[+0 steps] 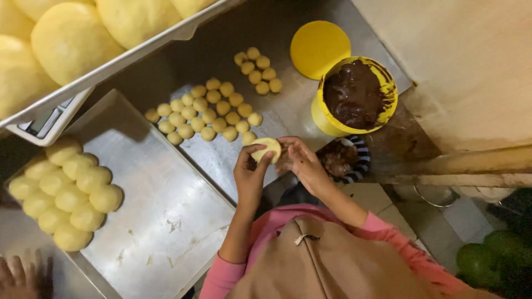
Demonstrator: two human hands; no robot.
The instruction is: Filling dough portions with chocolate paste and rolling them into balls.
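So far, a batch of round dough balls (66, 191) sits in rows at the far left end of the metal tray (160, 221), most of which is bare. Many small dough pieces (208, 113) lie unworked on the steel table (288, 111) just beyond the tray, so by my reckoning much is left. The left hand (250, 174) and right hand (303, 161) meet just past the tray's right corner, fingers curled narrowly about one flattened dough disc (267, 148), both pinching its rim. A yellow tub of chocolate filling (354, 94) stands right of the tray, well apart, its lid (320, 47) just beside it.
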